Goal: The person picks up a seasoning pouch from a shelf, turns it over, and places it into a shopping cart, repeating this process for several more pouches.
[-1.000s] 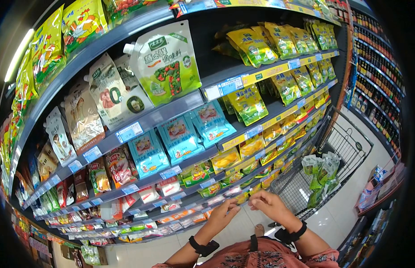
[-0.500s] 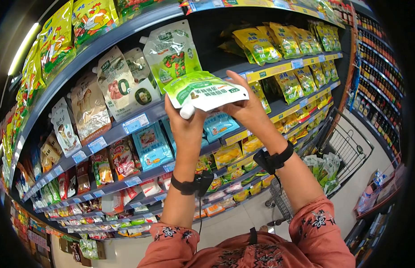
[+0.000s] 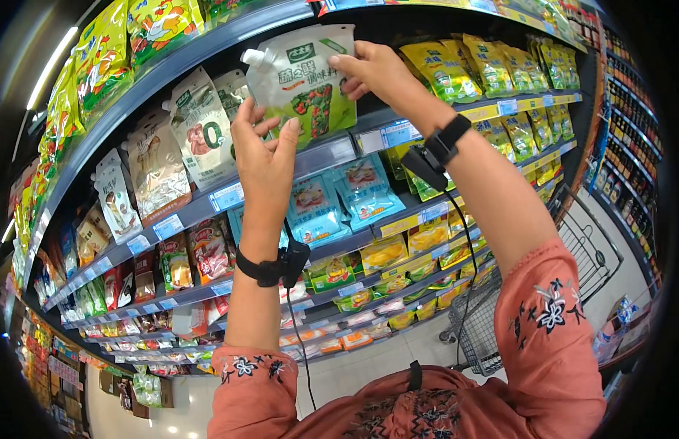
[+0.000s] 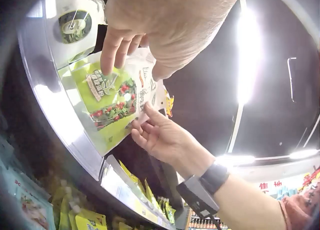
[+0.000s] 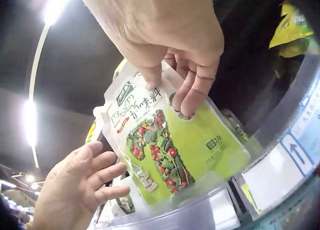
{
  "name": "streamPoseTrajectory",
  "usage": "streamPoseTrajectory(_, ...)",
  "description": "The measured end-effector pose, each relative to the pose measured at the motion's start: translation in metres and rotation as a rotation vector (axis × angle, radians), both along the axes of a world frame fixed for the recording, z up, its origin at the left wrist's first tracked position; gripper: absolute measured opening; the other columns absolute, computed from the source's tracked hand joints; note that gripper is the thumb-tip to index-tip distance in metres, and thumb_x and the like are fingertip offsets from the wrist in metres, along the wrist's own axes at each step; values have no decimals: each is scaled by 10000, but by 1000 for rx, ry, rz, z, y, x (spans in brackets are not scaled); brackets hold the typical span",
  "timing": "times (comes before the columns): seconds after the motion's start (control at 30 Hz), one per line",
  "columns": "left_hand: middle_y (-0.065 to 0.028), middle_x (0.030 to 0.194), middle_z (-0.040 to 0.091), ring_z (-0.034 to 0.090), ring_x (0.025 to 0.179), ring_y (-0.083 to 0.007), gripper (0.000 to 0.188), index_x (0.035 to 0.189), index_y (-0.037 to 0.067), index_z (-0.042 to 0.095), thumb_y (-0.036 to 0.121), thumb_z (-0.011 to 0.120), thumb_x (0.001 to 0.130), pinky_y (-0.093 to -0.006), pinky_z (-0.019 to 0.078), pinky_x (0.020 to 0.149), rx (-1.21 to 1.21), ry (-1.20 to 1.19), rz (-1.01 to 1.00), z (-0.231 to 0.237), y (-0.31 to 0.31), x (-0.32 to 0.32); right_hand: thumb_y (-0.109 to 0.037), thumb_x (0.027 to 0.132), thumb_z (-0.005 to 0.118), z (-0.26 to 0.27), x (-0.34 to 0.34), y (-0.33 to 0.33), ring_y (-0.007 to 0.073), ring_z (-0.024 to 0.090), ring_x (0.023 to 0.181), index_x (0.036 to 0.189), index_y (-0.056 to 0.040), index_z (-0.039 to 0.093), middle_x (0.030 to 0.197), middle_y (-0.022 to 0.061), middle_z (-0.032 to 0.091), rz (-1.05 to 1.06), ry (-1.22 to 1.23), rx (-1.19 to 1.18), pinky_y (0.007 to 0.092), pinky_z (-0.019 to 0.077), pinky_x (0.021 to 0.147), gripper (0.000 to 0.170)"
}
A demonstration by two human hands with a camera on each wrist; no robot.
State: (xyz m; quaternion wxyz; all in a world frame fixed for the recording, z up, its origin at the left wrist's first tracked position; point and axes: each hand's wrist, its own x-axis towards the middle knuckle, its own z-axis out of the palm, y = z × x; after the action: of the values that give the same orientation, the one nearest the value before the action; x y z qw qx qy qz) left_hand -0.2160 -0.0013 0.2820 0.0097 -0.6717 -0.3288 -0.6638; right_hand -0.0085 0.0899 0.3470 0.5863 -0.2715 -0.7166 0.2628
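Observation:
A white and green spouted seasoning pouch (image 3: 310,91), with a vegetable picture on its front, stands upright at the shelf edge. My right hand (image 3: 387,73) is at its upper right side, thumb and fingertips touching the printed front, as the right wrist view shows. At its lower left, my left hand (image 3: 266,161) has its fingers spread in front of the pouch and grips nothing. Another pouch (image 5: 234,121) peeks out behind the right edge. Left of the pouch stand white pouches (image 3: 200,128) and a brown pouch (image 3: 158,167).
Yellow-green bags (image 3: 449,69) fill the shelf to the right. Blue packets (image 3: 317,208) lie on the shelf below. A wire shopping cart (image 3: 485,322) stands at the lower right, partly hidden by my right arm. Thin cables (image 3: 299,351) hang from both wrist cameras.
Both hands first hung low without anything, then held a tilted pouch before the shelf. Now the pouch stands upright, front outward, and the left hand's fingers have come away from it.

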Motion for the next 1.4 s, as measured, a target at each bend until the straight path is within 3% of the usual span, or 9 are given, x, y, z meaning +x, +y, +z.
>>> streamPoseTrajectory(0.2,-180,1411,513,511,1282,-349,432,1372,53,549,160,628,961,-434,423,1068,316,512,429,10,18,-6,-235,888,707,7,-19,26,210,708,680,1066,107,581,886,184,694,-92,-86,39,312,586,566,406)
streamPoseTrajectory(0.3,-208,1454,488,477,1311,-394,421,1363,60,570,179,610,961,-454,353,1123,246,588,443,9,30,-7,-171,894,667,-1,-18,30,215,709,688,1104,130,553,894,201,697,-91,-109,30,322,586,568,384)
streamPoseTrajectory(0.47,-214,1447,496,485,1304,-401,421,1360,55,573,206,600,968,-478,370,1103,198,699,564,6,41,-10,-115,894,622,-19,-11,36,245,723,736,1229,171,504,939,245,689,-69,-177,-62,339,600,595,456)
streamPoseTrajectory(0.6,-229,1414,518,491,1294,-408,426,1348,40,573,214,608,960,-480,381,1090,191,717,596,7,39,-4,-110,895,611,-27,-5,29,265,730,747,1288,183,474,976,264,680,-24,-146,-120,343,606,603,509)
streamPoseTrajectory(0.87,-243,1437,484,473,1313,-405,466,1351,18,554,230,630,943,-471,380,1095,123,635,516,5,29,-1,-135,915,599,-25,7,6,264,729,706,1251,154,513,923,245,689,-78,-204,-135,343,605,571,452)
streamPoseTrajectory(1.17,-231,1428,484,460,1318,-400,466,1324,32,565,204,676,906,-487,387,1077,179,617,511,8,17,-1,-200,937,640,-22,4,0,250,729,735,1249,142,515,1038,246,669,-73,-197,-167,337,605,572,480)
streamPoseTrajectory(1.27,-228,1416,489,466,1306,-400,467,1317,33,565,189,689,895,-492,393,1066,191,614,497,8,13,-1,-218,961,617,-22,4,-13,206,702,729,1226,114,521,968,170,660,-83,-195,-172,299,579,590,435)
streamPoseTrajectory(1.4,-220,1415,491,467,1305,-393,460,1316,28,562,176,683,898,-490,393,1066,187,611,478,3,8,-4,-223,960,618,-23,10,-20,213,703,763,1250,111,513,998,177,651,-84,-197,-193,305,580,606,454)
